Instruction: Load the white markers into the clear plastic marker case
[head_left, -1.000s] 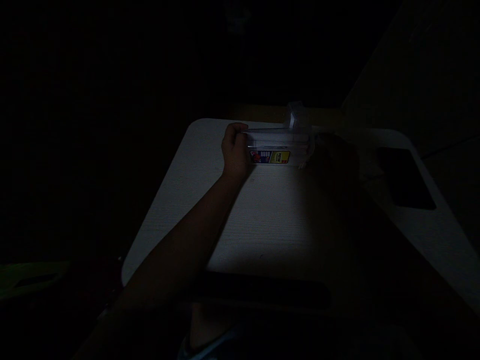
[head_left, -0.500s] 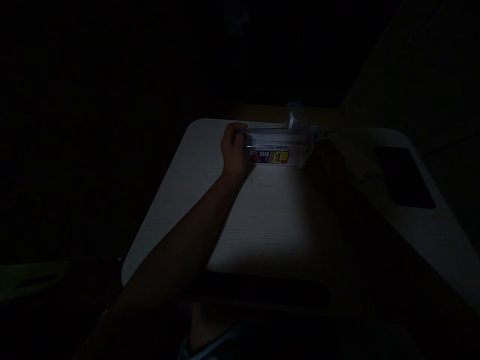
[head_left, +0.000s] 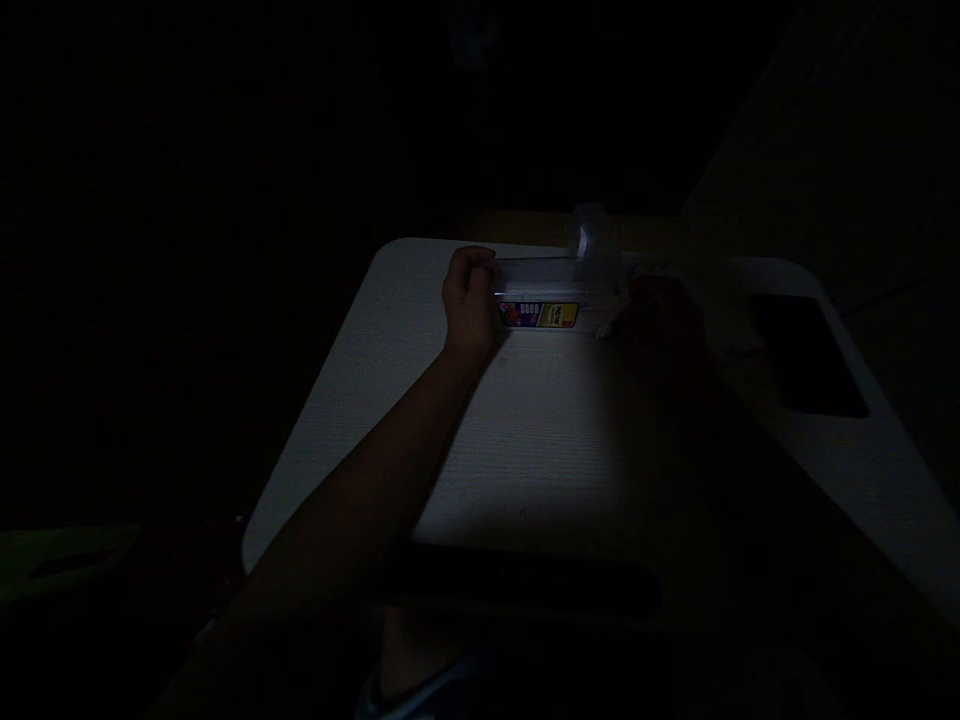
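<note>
In the dim light, a clear plastic box (head_left: 536, 275) lies on its side near the far edge of the white table (head_left: 517, 430). A purple and yellow label (head_left: 538, 315) faces me on its lower front. My left hand (head_left: 469, 300) is closed round the box's left end, the thumb side on top. A clear flap, perhaps its lid (head_left: 589, 235), stands up behind the right end. Just right of the box, my right hand (head_left: 664, 325) is in deep shadow. Its fingers cannot be made out, nor whether they touch the box.
A dark flat rectangle (head_left: 814, 355) lies on the table's right side. Along the near edge runs a dark strip (head_left: 525, 580). Something green (head_left: 67, 560) shows low on the left, off the table. The surroundings are nearly black.
My right hand has shifted slightly to the right. The inside of the box looks dimmer, with less white showing. My left hand and the box stay in place.
</note>
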